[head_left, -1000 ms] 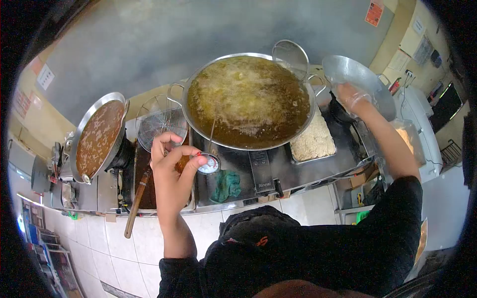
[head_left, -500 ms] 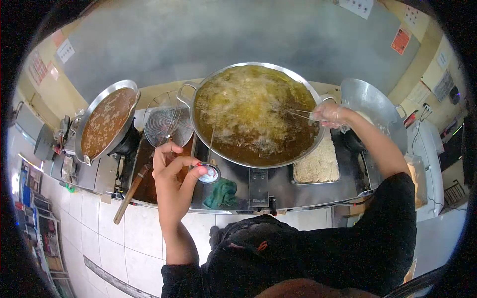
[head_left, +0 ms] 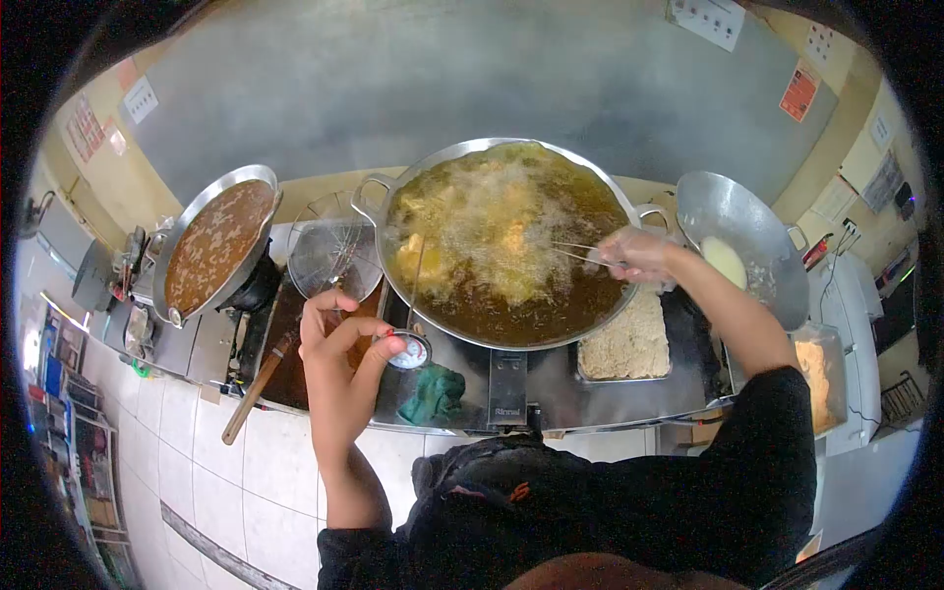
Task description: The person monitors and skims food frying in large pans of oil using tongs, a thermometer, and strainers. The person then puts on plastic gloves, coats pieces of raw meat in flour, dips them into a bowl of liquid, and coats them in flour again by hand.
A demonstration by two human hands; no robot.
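Right hand (head_left: pixel 634 256) has moved farther over oil (head_left: pixel 560 290), tongs (head_left: pixel 587 254) blurred at the tips.

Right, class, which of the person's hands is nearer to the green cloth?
Left. The left hand, pinching a dial thermometer, is just up and left of the green cloth; the right hand is farther off, at the frying wok's right side.

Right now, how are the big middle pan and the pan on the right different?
The middle pan looks wider than the right pan. The middle pan holds bubbling liquid; the right pan shows bare metal around something pale yellow. Tongs reach over the middle pan, none over the right pan. Both are round and metal.
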